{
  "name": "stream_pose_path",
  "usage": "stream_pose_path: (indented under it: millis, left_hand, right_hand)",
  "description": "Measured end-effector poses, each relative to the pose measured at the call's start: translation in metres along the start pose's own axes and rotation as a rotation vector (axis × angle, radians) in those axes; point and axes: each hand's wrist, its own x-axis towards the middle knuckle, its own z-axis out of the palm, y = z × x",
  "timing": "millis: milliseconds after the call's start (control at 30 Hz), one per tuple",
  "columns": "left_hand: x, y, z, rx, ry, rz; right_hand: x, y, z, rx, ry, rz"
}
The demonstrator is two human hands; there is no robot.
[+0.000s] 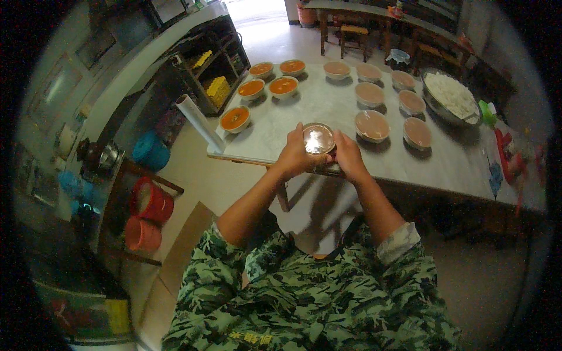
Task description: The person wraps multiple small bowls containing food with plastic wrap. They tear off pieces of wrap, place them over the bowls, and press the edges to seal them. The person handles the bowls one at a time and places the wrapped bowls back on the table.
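Both my hands hold one bowl (318, 137) at the front edge of the table, its top shiny as if covered with plastic film. My left hand (295, 151) cups its left side, the thumb along the near rim. On the other side my right hand (348, 153) presses with its fingers upright. Left of my hands stands an uncovered bowl of orange soup (235, 119), with several alike behind it. To the right is a bowl that looks wrapped in film (372, 125), among several others with the same dull, pinkish tops. What the held bowl contains is hidden by glare.
A roll of film or foil (199, 123) leans up at the table's left corner. A large basin of white rice (451, 98) stands at the right. Red baskets (151, 199) sit low at the left. Wooden stools (354, 37) and another table are at the back.
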Motion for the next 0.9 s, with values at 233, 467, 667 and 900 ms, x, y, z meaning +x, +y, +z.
stream_pose_path:
  millis: [233,467,667,900]
  left_hand:
    - [-0.028,0.018,-0.001,-0.184,0.051,-0.043]
    - [-0.029,-0.014,0.032,-0.420,0.075,0.042]
    - [-0.041,-0.008,0.046,-0.611,0.101,0.033]
    - [-0.054,0.009,0.049,-0.739,0.074,-0.024]
  right_hand:
    - [-0.002,-0.015,-0.004,0.032,-0.006,0.027]
    - [-0.001,-0.005,0.000,0.041,0.072,-0.058]
    - [-0.005,-0.013,0.001,0.048,0.090,-0.032]
    - [-0.003,-0.014,0.000,0.110,0.104,-0.037]
